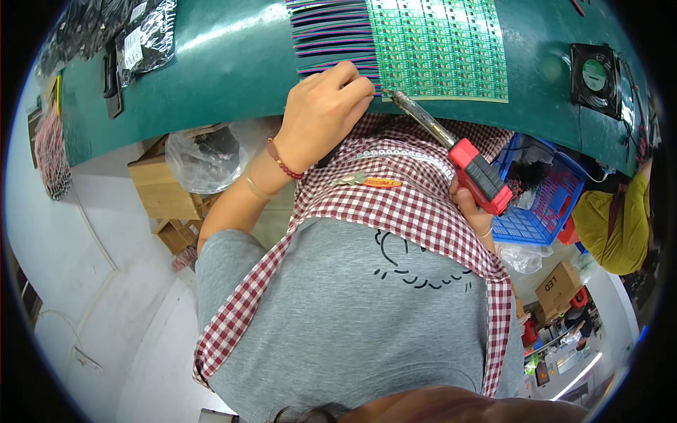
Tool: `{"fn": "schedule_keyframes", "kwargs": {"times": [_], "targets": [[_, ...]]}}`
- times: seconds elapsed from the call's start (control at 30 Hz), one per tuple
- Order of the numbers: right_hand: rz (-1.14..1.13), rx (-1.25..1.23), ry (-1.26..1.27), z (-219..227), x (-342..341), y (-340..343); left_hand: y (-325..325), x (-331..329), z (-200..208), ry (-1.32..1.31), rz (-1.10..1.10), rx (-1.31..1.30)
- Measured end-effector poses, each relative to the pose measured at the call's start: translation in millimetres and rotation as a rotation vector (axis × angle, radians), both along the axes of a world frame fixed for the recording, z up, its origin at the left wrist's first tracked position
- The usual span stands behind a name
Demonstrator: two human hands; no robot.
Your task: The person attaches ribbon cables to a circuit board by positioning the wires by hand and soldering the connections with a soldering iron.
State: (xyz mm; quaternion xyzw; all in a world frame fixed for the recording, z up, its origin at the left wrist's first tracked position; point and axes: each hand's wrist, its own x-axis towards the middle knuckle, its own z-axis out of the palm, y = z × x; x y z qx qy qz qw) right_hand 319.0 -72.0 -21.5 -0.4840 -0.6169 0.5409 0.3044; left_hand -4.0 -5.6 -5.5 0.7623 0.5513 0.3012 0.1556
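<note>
**Iron tip at the board's near edge**

The right hand [471, 204], below the bench's near edge, is closed around the red handle of the soldering iron [451, 151], whose metal tip reaches up to the near-left corner of the green circuit panel [441, 49]. The left hand [324, 113] rests at the bench's [233, 63] near edge, fingers curled and pressing on the coloured wires [331, 35] just left of the panel. A small fan [596, 77] sits near the bench's right edge.

Bright, sharp centre; fisheye-bent rim (black corners).
</note>
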Motion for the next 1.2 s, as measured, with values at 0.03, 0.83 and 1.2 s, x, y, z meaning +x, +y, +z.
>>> {"fn": "schedule_keyframes", "kwargs": {"times": [0.03, 0.83, 1.2], "targets": [[0.012, 0.005, -0.017, 0.1, -0.2, 0.2, 0.1, 0.0, -0.3, 0.006, 0.000, 0.001], [0.004, 0.130, -0.202, 1.3, 5.6, -1.3, 1.5, 0.8, 2.7, -0.026, 0.006, -0.027], [-0.038, 0.109, -0.088, 2.8, 6.8, -3.8, 1.3, 1.0, 3.6, -0.025, 0.007, -0.044]]}}
